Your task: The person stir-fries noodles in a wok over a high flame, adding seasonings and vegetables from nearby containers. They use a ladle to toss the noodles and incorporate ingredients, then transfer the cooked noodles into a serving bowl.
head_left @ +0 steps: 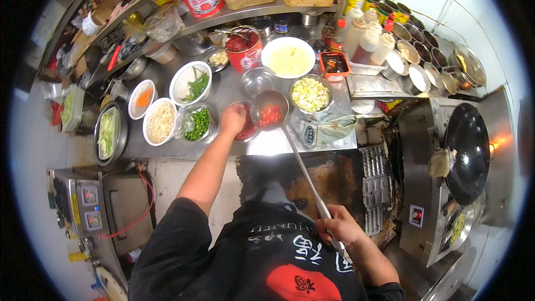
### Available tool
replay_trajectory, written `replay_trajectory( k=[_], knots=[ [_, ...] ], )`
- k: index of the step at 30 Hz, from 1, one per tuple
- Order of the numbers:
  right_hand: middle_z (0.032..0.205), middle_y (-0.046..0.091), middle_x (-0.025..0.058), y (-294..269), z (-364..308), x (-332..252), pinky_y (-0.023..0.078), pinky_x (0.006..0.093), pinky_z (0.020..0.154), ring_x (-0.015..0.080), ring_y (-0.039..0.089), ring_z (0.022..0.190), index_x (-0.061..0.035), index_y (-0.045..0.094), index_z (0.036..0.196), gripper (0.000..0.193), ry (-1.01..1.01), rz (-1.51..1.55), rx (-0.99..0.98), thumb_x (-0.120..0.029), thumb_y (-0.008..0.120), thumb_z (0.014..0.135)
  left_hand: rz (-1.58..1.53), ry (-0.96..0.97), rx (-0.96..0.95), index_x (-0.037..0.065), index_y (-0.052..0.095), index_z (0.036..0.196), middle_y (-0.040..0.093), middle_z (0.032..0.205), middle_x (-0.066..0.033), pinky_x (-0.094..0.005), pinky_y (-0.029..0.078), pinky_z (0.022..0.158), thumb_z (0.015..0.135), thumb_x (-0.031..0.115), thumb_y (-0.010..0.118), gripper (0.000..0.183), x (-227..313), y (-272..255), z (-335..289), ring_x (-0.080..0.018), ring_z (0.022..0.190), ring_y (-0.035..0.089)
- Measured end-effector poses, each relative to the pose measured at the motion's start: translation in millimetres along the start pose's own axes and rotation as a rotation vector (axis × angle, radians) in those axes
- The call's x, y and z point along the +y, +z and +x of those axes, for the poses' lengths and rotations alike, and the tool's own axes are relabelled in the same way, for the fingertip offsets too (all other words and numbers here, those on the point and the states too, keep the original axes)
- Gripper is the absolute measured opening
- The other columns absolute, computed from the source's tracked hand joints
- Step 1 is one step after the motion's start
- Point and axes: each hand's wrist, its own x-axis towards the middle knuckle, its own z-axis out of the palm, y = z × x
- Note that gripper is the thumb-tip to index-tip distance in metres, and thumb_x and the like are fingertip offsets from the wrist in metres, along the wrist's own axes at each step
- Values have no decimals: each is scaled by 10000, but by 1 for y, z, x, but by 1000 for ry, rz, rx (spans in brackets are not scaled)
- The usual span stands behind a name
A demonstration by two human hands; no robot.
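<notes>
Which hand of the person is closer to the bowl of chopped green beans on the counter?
Left. The left hand is over a bowl of red pieces, just right of the bowl of chopped green beans. The right hand grips the ladle handle's end, far below.

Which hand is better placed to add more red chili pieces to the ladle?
Left. The left hand is already at the bowl of red pieces, right beside the ladle bowl. The right hand grips the far end of the long handle, away from the counter, steadying it.
</notes>
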Motion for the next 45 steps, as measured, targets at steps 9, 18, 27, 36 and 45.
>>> replay_trajectory(
  k=[9, 18, 27, 36, 45],
  knots=[
    [635, 523, 35, 51, -21, 4, 382, 243, 411, 114, 500, 466, -3, 531, 945, 144, 9, 127, 259, 0, 621, 833, 241, 191, -245, 84, 636, 1151, 604, 1190, -197, -444, 489, 908, 890, 200, 561, 295, -36, 42, -1, -352, 1042, 615],
    [637, 528, 51, 91, 0, -4, 393, 257, 380, 113, 495, 449, 17, 519, 956, 144, 22, 368, 187, 33, 600, 838, -413, 208, -280, 44, 675, 1042, 699, 860, -134, -353, 522, 696, 825, 169, 688, 251, -8, -6, 34, -222, 717, 671],
    [632, 505, 45, 121, 19, -17, 367, 257, 382, 108, 464, 441, -10, 510, 977, 170, 39, 515, 89, 25, 605, 840, -249, 424, -332, 62, 685, 1040, 705, 789, -113, -333, 524, 650, 829, 145, 682, 228, 27, -31, 51, -179, 659, 681],
    [636, 501, 40, 134, 23, -20, 373, 250, 392, 102, 461, 447, -10, 508, 979, 179, 14, 501, 127, 13, 612, 835, -246, 364, -371, 52, 691, 960, 703, 778, -86, -328, 529, 659, 830, 184, 677, 186, 4, -53, 60, -194, 685, 684],
    [654, 505, 41, 151, -6, -12, 380, 252, 413, 103, 456, 454, -14, 506, 999, 213, -105, 694, 370, 19, 615, 819, -201, 514, -282, 91, 712, 1000, 685, 970, -182, -432, 518, 814, 845, 127, 573, 211, 22, -9, 61, -365, 930, 648]
  ],
)
